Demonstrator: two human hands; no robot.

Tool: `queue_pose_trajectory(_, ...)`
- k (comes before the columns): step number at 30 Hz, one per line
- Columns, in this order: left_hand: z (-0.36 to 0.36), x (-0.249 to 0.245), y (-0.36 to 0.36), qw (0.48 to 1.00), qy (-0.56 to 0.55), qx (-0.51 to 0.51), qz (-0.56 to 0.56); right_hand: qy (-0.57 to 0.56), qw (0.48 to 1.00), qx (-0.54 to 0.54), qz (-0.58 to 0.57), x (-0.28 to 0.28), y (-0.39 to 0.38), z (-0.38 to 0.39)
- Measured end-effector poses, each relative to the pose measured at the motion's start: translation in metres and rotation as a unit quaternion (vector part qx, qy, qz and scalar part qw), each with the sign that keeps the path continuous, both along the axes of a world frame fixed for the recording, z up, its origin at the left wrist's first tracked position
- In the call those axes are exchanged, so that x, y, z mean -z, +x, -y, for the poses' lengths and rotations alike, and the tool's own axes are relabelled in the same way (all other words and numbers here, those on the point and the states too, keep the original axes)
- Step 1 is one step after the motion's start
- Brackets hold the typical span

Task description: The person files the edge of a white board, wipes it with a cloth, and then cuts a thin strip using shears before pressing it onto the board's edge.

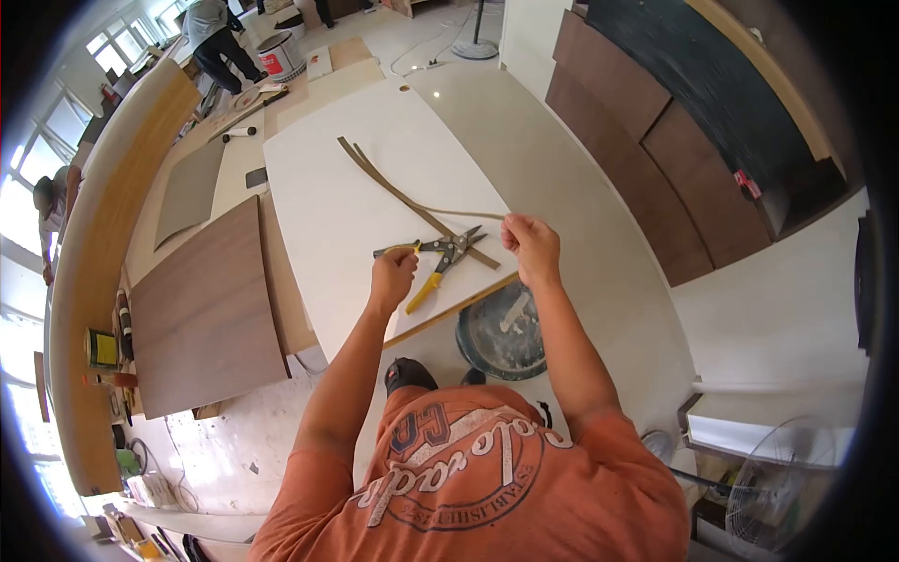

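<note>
Fingers of the right hand (531, 247) are clamped on the right end of a thin brown strip (449, 213) over a white rectangular board (328, 220); yellow-handled metal snips (452, 247) are gripped by the left hand (391, 279).

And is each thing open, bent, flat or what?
Snips: handles spread apart.
Held strip: curved, end pinched.
Right hand: closed on that strip.
Left hand: curled, on a snips handle.
Other strip: lying partly under the snips.
White board: lying flat.
Basin: upright, stained inside.
Fan: can't tell whether it's spinning.
</note>
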State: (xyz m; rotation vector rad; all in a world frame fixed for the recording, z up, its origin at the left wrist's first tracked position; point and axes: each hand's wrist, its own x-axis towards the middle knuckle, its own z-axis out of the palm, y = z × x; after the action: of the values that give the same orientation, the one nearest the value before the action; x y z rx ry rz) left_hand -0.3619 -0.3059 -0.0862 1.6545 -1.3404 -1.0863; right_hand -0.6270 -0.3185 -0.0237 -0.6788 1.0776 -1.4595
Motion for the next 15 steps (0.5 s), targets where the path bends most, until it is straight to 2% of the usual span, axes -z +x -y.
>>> queue_pose_trajectory(2,0.03,-0.008,0.003,0.998,0.012,-0.045,-0.031,0.0,1.0,0.004,-0.003,-0.004,0.007,-0.003)
queue_pose_trajectory(7,0.108,0.016,0.008,0.993,0.097,-0.057,-0.025,0.005,0.999,0.035,-0.019,-0.022,0.019,0.002)
queue_pose_trajectory(11,0.135,0.011,0.001,0.985,0.158,-0.069,0.029,0.0,0.998,0.024,-0.059,-0.051,0.024,0.015)
queue_pose_trajectory(14,0.15,0.04,0.001,0.982,0.156,-0.093,-0.055,-0.009,0.995,0.016,-0.093,-0.066,0.026,0.028)
queue_pose_trajectory(15,0.15,0.04,0.001,0.98,0.168,-0.097,-0.05,-0.01,0.994,0.014,-0.106,-0.071,0.026,0.031)
